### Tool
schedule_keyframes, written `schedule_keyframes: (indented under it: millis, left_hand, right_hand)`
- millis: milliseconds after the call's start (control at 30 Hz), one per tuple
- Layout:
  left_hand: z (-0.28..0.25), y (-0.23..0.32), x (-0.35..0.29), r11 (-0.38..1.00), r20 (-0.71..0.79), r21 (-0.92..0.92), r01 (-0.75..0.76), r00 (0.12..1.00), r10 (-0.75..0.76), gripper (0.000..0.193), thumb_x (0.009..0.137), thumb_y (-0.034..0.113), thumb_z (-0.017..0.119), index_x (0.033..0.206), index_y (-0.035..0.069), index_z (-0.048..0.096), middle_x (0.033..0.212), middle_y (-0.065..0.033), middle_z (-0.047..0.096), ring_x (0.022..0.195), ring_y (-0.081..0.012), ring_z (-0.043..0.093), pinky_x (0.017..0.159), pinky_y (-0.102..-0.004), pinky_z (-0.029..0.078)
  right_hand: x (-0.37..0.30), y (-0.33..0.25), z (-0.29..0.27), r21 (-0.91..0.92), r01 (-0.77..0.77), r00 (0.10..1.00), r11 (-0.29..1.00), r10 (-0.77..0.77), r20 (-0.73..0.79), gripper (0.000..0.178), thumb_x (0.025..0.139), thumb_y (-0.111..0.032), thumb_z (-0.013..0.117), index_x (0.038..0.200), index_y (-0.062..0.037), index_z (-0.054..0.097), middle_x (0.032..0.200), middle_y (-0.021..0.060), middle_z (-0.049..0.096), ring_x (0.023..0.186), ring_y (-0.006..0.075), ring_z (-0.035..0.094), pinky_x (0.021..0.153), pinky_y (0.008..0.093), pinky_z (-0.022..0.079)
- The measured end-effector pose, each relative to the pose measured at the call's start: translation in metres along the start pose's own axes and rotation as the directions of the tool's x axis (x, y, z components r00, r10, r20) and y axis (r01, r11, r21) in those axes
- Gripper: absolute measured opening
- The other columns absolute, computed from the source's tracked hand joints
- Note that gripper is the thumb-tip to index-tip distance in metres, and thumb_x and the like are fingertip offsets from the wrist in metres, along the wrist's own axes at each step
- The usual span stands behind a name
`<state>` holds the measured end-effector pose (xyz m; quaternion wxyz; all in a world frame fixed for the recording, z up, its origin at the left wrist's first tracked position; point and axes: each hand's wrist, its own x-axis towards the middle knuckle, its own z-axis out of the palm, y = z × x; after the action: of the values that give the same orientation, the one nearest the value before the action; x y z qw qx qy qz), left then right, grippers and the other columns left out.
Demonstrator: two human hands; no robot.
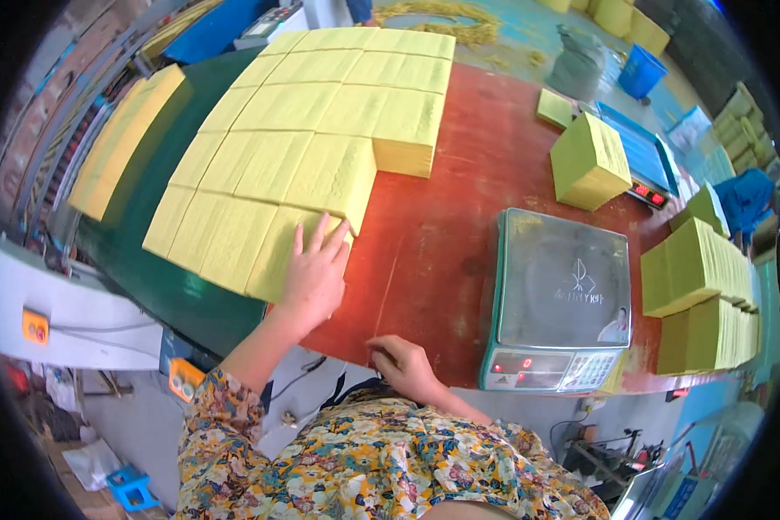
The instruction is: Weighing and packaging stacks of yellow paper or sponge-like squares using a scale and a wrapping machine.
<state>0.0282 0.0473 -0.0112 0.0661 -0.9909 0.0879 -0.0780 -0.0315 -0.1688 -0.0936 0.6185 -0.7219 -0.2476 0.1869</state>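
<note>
"Which step are you on?"

"Lining up or taking hold of the corner block, I'd judge. My left hand [318, 273] rests on that yellow block [279, 253] with fingers spread, not clamped. My right hand [403, 368] curls loosely by the edge of the red table [433, 260]; I can't tell whether it holds anything."

"What does the next move call for?"

"Probably 2 hands, 1 per side, pressing evenly so nothing slips."

"And the block?"

"Pale yellow, flat-topped, at the near right corner of the group, against its neighbouring blocks [334, 169]."
</note>
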Motion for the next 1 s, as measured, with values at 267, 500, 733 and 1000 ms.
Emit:
schedule_keyframes:
  millis: [267,500,733,1000]
  left_hand:
    - [-0.015,-0.027,0.192,0.915,-0.333,-0.324,-0.241,0.934,0.129,0.031,0.088,0.021,0.060,0.112,0.000,0.065,0.126,-0.0209,0.059,0.115,-0.0353,0.057,0.100,-0.0443,0.045]
    - [0.062,-0.043,0.334,0.927,-0.175,-0.365,-0.082,0.984,0.019,0.034,0.091,0.024,0.057,0.114,0.000,0.062,0.122,-0.0195,0.058,0.114,-0.0361,0.055,0.099,-0.0432,0.045]
    - [0.102,-0.040,0.340,0.927,-0.348,-0.358,-0.111,0.937,-0.022,0.035,0.090,0.032,0.055,0.104,0.001,0.063,0.107,-0.0172,0.060,0.105,-0.0351,0.054,0.096,-0.0449,0.043]
    - [0.078,0.032,0.240,0.892,-0.347,-0.398,-0.214,0.935,0.069,0.043,0.090,0.034,0.057,0.118,0.002,0.061,0.114,-0.0161,0.057,0.107,-0.0340,0.052,0.096,-0.0446,0.043]
  right_hand:
    - [-0.009,0.020,0.000,-0.284,0.194,0.940,0.939,-0.261,-0.219,0.025,0.079,0.004,0.063,0.103,-0.0016,0.065,0.093,0.0149,0.066,0.084,0.0324,0.066,0.071,0.0393,0.055]
    - [-0.013,0.018,-0.006,-0.310,0.147,0.950,0.939,-0.221,-0.219,0.043,0.070,-0.001,0.070,0.112,0.0002,0.062,0.103,0.0152,0.064,0.091,0.0311,0.064,0.075,0.0367,0.055]
    - [-0.010,0.013,-0.002,-0.323,0.137,0.931,0.936,-0.233,-0.282,0.036,0.070,0.002,0.071,0.105,0.0003,0.063,0.095,0.0155,0.064,0.084,0.0324,0.065,0.072,0.0385,0.055]
    - [-0.016,0.020,-0.001,-0.172,0.123,0.947,0.977,-0.168,-0.274,0.023,0.080,0.001,0.064,0.103,-0.0011,0.064,0.093,0.0165,0.064,0.085,0.0349,0.064,0.071,0.0381,0.054]
